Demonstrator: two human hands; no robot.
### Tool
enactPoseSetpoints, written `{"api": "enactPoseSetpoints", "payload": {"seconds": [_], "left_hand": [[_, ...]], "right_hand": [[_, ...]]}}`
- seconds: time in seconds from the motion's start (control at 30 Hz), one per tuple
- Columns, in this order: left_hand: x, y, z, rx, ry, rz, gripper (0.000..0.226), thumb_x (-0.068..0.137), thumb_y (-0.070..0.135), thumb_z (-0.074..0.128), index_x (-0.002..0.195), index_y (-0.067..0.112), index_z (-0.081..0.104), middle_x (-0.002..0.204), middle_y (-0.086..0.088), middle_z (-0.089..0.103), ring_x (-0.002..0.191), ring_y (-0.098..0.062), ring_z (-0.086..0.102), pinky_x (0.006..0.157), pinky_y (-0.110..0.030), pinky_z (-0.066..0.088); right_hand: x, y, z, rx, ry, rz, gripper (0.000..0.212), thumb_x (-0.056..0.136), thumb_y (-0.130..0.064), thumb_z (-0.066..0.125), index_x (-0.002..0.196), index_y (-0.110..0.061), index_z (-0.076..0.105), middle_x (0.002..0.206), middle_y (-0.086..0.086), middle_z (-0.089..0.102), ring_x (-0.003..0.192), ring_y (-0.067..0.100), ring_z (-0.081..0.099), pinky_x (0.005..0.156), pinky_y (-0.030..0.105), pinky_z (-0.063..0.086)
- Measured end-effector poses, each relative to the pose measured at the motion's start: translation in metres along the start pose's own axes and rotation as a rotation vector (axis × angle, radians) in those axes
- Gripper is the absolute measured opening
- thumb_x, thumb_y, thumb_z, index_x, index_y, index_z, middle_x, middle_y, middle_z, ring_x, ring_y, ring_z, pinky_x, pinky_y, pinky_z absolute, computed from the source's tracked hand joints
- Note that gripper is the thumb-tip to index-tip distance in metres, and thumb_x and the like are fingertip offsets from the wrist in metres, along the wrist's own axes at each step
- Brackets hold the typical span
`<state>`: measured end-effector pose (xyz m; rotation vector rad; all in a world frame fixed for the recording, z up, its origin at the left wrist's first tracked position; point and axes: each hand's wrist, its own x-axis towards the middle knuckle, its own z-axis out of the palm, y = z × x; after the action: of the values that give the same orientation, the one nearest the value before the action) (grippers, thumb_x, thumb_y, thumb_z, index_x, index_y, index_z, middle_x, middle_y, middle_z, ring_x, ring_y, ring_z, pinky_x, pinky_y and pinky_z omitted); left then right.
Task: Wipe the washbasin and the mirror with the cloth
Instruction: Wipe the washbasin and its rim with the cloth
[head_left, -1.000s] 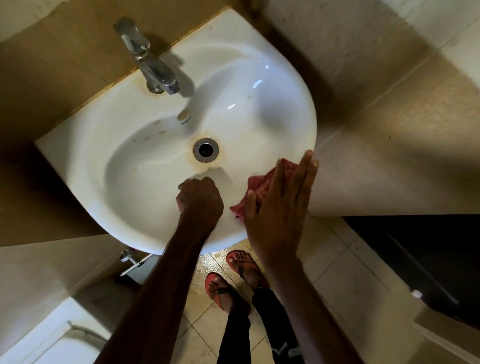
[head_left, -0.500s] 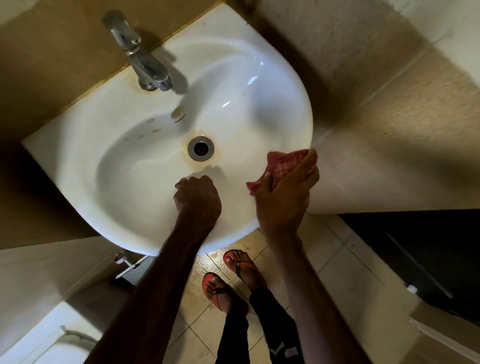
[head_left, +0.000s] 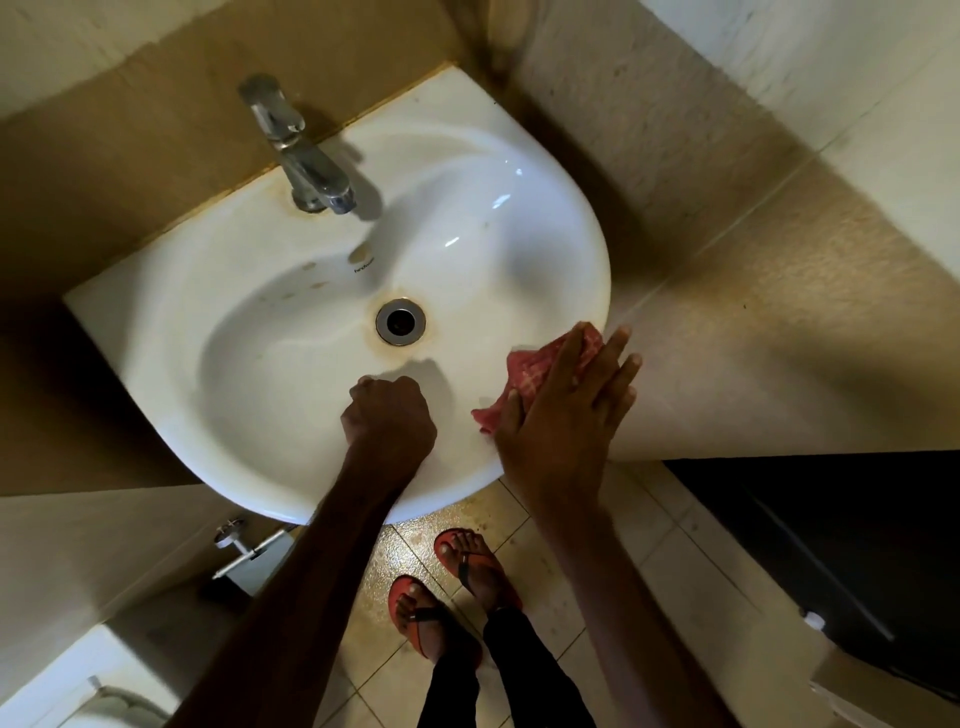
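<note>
The white washbasin (head_left: 249, 332) fills the middle of the view, with brown stains around its drain (head_left: 400, 321) and at the tap's base. A red cloth (head_left: 530, 371) lies on the basin's right front rim. My right hand (head_left: 558, 421) lies flat on the cloth with straight, spread fingers and presses it against the rim. My left hand (head_left: 388, 418) is curled into a fist and rests knuckles-up on the basin's inner front slope, holding nothing. The mirror is not in view.
A chrome tap (head_left: 304, 150) stands at the basin's back. Tiled walls close in behind and to the right. A dark doorway (head_left: 831, 545) is at the lower right. My feet in red sandals (head_left: 452, 587) stand on the floor tiles below the basin. A valve and pipe (head_left: 236, 545) sit under the basin.
My right hand's fingers curled over the cloth near the rim's right edge, then flattened out again on it. The left fist has stayed put.
</note>
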<state>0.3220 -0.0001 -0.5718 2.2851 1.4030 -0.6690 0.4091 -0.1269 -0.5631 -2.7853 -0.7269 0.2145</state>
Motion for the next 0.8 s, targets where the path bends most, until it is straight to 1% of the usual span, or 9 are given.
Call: {"api": "enactPoseSetpoints", "payload": {"seconds": [0.07,0.17,0.23,0.33,0.4,0.47,0.6,0.7,0.8], "left_hand": [[0.001,0.001,0.004,-0.03,0.008,0.009,0.032,0.092,0.02,0.054,0.123,0.01,0.058,0.132,-0.018,0.05,0.125,-0.032,0.051,0.096,-0.039,0.048],[0.003,0.003,0.01,-0.048,0.022,0.057,0.034,0.092,0.02,0.055,0.123,0.007,0.056,0.133,-0.017,0.047,0.126,-0.032,0.048,0.097,-0.039,0.048],[0.006,0.002,0.009,-0.055,0.004,0.073,0.035,0.093,0.019,0.054,0.124,0.005,0.055,0.132,-0.017,0.047,0.126,-0.032,0.049,0.098,-0.04,0.047],[0.007,0.001,0.005,-0.031,-0.017,0.082,0.036,0.095,0.022,0.05,0.128,0.007,0.054,0.133,-0.016,0.047,0.126,-0.031,0.049,0.098,-0.04,0.047],[0.007,-0.001,0.004,-0.024,-0.018,0.085,0.036,0.097,0.024,0.049,0.129,0.009,0.053,0.134,-0.014,0.046,0.126,-0.029,0.049,0.098,-0.039,0.046],[0.007,-0.003,0.005,-0.019,-0.009,0.09,0.038,0.097,0.025,0.05,0.131,0.009,0.053,0.137,-0.014,0.046,0.128,-0.029,0.048,0.099,-0.039,0.046],[0.006,-0.005,0.009,-0.025,0.011,0.091,0.045,0.099,0.027,0.049,0.139,0.007,0.046,0.147,-0.016,0.04,0.135,-0.028,0.043,0.102,-0.038,0.045],[0.006,-0.008,0.012,-0.022,0.043,0.103,0.047,0.099,0.027,0.05,0.141,0.005,0.045,0.144,-0.016,0.042,0.133,-0.027,0.044,0.101,-0.038,0.046],[0.007,-0.01,0.012,-0.017,0.04,0.115,0.047,0.098,0.029,0.051,0.139,0.008,0.046,0.142,-0.014,0.043,0.132,-0.027,0.045,0.1,-0.038,0.046]], "right_hand": [[0.008,-0.001,-0.003,-0.066,0.0,-0.051,0.103,0.09,-0.052,0.065,0.165,-0.008,0.01,0.171,0.027,-0.009,0.157,0.053,-0.008,0.128,0.065,0.007],[0.047,-0.002,-0.009,-0.219,-0.02,-0.143,0.13,0.069,-0.07,0.08,0.163,-0.002,0.02,0.172,0.025,-0.007,0.158,0.049,-0.007,0.124,0.059,-0.004],[0.08,-0.006,-0.011,-0.328,-0.022,-0.231,0.132,0.064,-0.073,0.082,0.16,-0.001,0.027,0.173,0.022,-0.005,0.16,0.043,-0.006,0.125,0.058,-0.004],[0.116,-0.012,-0.01,-0.465,-0.077,-0.344,0.115,0.08,-0.071,0.071,0.16,0.0,0.029,0.174,0.02,-0.007,0.161,0.036,-0.01,0.127,0.058,-0.004],[0.123,-0.011,-0.011,-0.509,-0.077,-0.424,0.103,0.085,-0.066,0.068,0.156,0.002,0.037,0.173,0.023,-0.002,0.161,0.037,-0.006,0.128,0.058,0.0],[0.114,-0.004,-0.015,-0.507,-0.064,-0.522,0.09,0.089,-0.063,0.063,0.152,-0.001,0.045,0.172,0.024,0.007,0.161,0.038,0.002,0.128,0.058,0.001],[0.094,0.021,-0.021,-0.407,-0.05,-0.615,0.071,0.094,-0.061,0.033,0.134,-0.012,0.066,0.165,0.018,0.037,0.159,0.035,0.02,0.128,0.05,0.005],[0.092,0.025,-0.027,-0.487,-0.176,-0.669,0.074,0.094,-0.063,0.03,0.135,-0.013,0.066,0.161,0.016,0.044,0.157,0.034,0.026,0.128,0.051,0.011],[0.094,0.023,-0.023,-0.615,-0.229,-0.755,0.087,0.093,-0.064,0.017,0.135,-0.006,0.066,0.154,0.023,0.051,0.15,0.04,0.037,0.127,0.056,0.016]]}}
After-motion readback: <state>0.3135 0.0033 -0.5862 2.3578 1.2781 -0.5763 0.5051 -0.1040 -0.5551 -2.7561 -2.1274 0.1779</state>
